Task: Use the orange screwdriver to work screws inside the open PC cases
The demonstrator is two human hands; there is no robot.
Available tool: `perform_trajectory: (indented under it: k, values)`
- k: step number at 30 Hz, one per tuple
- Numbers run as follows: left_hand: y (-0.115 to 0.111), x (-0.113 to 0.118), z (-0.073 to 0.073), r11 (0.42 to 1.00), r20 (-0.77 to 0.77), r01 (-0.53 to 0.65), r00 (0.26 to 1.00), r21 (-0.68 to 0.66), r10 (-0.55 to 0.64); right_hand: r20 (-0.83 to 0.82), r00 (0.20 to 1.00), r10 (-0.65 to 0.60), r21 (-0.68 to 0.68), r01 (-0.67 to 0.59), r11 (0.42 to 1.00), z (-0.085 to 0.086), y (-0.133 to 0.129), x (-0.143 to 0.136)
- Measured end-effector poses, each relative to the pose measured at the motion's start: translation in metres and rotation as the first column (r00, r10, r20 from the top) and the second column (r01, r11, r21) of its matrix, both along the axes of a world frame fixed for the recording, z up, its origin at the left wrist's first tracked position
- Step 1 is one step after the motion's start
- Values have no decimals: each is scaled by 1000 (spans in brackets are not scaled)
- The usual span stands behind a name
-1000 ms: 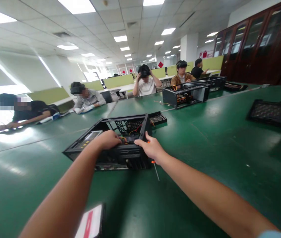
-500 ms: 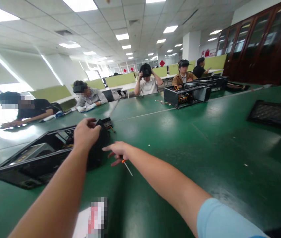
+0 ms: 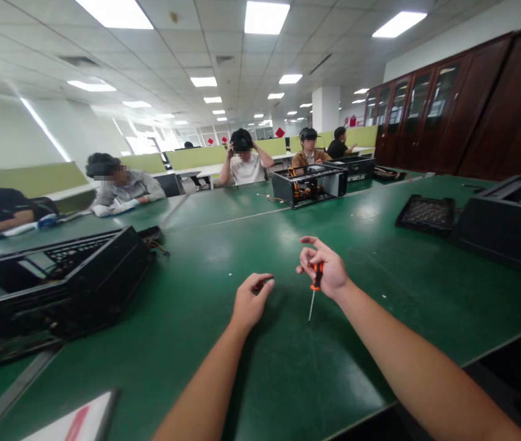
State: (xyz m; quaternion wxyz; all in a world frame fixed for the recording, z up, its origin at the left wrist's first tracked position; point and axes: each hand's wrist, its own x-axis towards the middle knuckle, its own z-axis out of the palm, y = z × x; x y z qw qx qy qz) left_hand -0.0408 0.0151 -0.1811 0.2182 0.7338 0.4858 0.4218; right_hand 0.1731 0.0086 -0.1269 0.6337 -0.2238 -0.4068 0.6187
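A screwdriver (image 3: 316, 280) with an orange and black handle is held in my right hand (image 3: 330, 269), its thin metal shaft pointing down above the table. The index finger of that hand stretches out to the left. My left hand (image 3: 250, 301) is over the green table, left of the screwdriver, with thumb and fingers curled toward each other. Something small and dark shows at its fingertips, too small to name. To the left lies an open black computer case (image 3: 99, 288), apart from both hands; wires stick out at its far end.
The green table (image 3: 196, 343) carries another open case (image 3: 308, 184) at the back, a black mesh panel (image 3: 425, 211) and a dark case (image 3: 512, 226) on the right. A white and red booklet (image 3: 76, 422) lies front left. Several people sit beyond the table.
The view has turned right. My left hand has left the computer case and moved right. My right hand has lifted and turned, still holding the screwdriver.
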Motion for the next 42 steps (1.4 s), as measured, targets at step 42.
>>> perform_trajectory:
  k: [42]
  values:
    - [-15, 22, 5, 986, -242, 108, 968, 128, -74, 558, 592, -582, 638, 143, 757, -26, -17, -24]
